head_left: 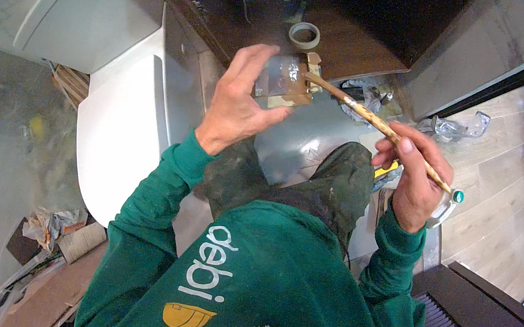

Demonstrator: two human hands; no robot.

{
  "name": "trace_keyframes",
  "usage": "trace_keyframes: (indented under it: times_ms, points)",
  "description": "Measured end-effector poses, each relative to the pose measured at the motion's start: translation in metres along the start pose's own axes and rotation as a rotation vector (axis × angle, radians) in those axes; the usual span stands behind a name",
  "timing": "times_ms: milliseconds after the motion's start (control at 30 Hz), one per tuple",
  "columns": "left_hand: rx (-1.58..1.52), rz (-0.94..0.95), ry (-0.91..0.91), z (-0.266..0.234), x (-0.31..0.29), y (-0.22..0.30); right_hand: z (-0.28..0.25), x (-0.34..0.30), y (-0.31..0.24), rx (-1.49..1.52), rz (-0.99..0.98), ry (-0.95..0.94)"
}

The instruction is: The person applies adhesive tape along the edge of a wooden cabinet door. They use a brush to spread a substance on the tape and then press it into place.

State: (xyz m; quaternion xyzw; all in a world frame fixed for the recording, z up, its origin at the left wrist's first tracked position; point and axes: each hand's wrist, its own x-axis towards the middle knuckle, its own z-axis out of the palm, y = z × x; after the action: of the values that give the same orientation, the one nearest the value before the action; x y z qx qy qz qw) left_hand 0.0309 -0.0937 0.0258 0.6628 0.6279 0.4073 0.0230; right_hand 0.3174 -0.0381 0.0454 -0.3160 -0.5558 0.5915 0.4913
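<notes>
In front of my knees, my left hand (243,101) curves its thumb and fingers round the side of a small clear container (283,76). Tan and brown pieces, like tape or card, show along the container's edges, and something shiny and brownish is inside. A slim paintbrush (368,116) with a stained, speckled wooden handle is pinched between the thumb and fingers of my right hand (416,173). The brush slants up and left, its brown tip at the container's right side. Whether the tip touches what is inside I cannot tell.
A dark brown cabinet (364,20) stands open ahead, with a tape roll (304,35) inside. The white toilet (117,131) is at my left. Crumpled clear plastic (461,126) and a bottle with a green cap (447,207) lie right. Cardboard scraps (54,288) sit lower left.
</notes>
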Motion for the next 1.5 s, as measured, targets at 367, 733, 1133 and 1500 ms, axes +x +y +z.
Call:
trace_keyframes:
  times_ms: [367,733,1133,1500]
  points:
    - [-0.096,-0.007,0.108,-0.039,-0.041,-0.034,0.096,0.007,-0.005,-0.486,-0.116,-0.237]
    - [-0.018,-0.200,0.010,-0.054,-0.084,-0.042,0.111,-0.050,0.030,-0.373,-0.061,-0.182]
    - [-0.146,-0.483,-0.004,-0.037,-0.091,-0.039,0.071,-0.067,0.049,-0.265,-0.162,-0.183]
    - [-0.153,-0.438,0.092,-0.051,-0.088,-0.051,0.054,-0.071,0.069,0.227,0.177,-0.057]
